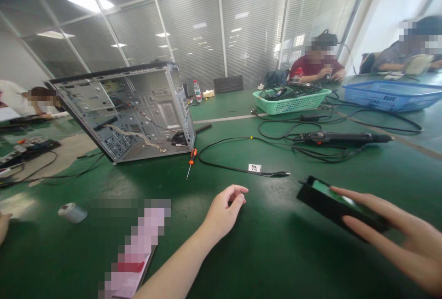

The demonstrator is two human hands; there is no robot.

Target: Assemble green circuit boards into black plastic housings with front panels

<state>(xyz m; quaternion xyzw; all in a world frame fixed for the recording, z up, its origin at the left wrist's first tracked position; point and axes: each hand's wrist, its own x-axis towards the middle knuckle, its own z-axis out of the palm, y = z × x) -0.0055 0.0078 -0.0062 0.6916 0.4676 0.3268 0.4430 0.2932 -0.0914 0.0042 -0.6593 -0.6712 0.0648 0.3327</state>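
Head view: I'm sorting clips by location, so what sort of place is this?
Probably a shared electronics workroom: there's an opened computer case, an orange-handled screwdriver and a green basket of cables.

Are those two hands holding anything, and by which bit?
The right hand holds a black box-shaped thing with a green top, one finger on the top and another against its near side. The left hand holds nothing visible.

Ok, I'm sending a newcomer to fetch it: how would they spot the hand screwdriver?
Find the big open computer case on the green table. Just in front of its lower right corner lies the hand screwdriver, its thin shaft towards the camera. Its orange-and-black handle sets it apart from the all-dark cable to its right.
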